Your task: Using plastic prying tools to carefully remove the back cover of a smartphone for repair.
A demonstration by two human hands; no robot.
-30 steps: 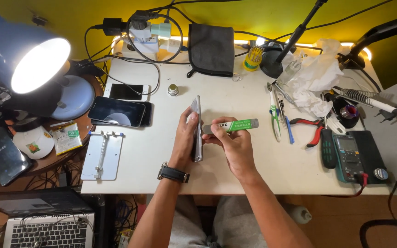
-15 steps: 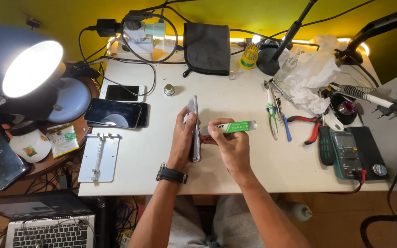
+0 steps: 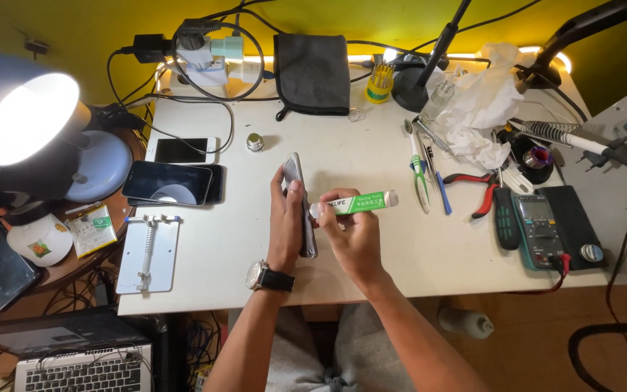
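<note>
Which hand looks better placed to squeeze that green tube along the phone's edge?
The right hand, probably: it already holds the green tube with its tip at the phone, which the left hand grips on edge.

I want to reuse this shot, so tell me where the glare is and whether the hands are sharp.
Head view: the blue desk lamp blows out white at left; a yellow glow strip runs along the wall edge; left hand and right hand look sharp, evenly lit on the white table.

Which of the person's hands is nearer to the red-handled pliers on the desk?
Right. The right hand, holding a green tube, is left of the red-handled pliers; the left hand is farther left, holding a phone.
</note>
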